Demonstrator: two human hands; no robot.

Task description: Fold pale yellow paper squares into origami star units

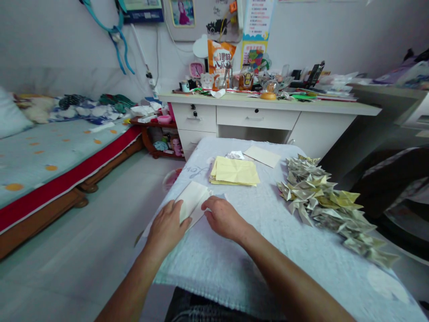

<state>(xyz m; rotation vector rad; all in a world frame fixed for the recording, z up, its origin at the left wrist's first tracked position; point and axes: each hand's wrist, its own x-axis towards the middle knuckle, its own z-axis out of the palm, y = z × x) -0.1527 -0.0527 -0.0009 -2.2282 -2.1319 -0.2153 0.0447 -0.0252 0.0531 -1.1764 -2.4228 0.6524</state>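
Near the table's left edge lies a sheet of pale paper [192, 197] with a fold running along it. My left hand [168, 226] rests on its left side, fingers laid over the sheet and thumb along the near end. At the right edge of the same sheet is my right hand [224, 217], its fingers curled and pinching there; the fingertips are partly hidden. Just beyond my hands sits a stack of yellow paper [236, 171]. A crumpled white scrap [235, 155] and a single cream sheet [262, 156] lie behind the stack.
Many pointed folded paper pieces [321, 197] line the right side of the cloth-covered table [254, 250]. A white desk [258, 117] crowded with jars and bags stands behind. The bed [67, 165] is on the left, and a basket [170, 179] sits on the floor beside the table.
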